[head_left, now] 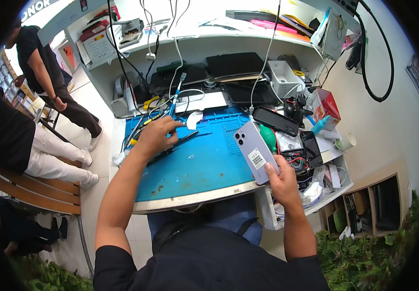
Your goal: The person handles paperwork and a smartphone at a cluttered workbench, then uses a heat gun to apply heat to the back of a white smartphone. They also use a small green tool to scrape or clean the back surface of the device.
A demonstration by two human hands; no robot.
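My right hand (283, 180) grips a pale lilac smartphone (258, 154) by its lower right corner, thumb on the back. The phone's back faces up, showing dark round camera lenses and a white sticker. It is tilted over the right part of a blue work mat (195, 169). My left hand (160, 137) is above the mat's left side, palm down, fingers bent and thumb apart from them; I see nothing between them. Below it lies a dark flat piece (182, 139), partly hidden by the hand. Thin tools (144, 121) with yellow handles are beside the fingers.
A black phone (276, 121), a green blower bulb (268, 137) and a multimeter (296, 161) crowd the right. An open drawer (311, 206) juts out there, full of small parts. Cables (178, 53) hang from the shelf. Two people stand at the left by a wooden bench (39, 191).
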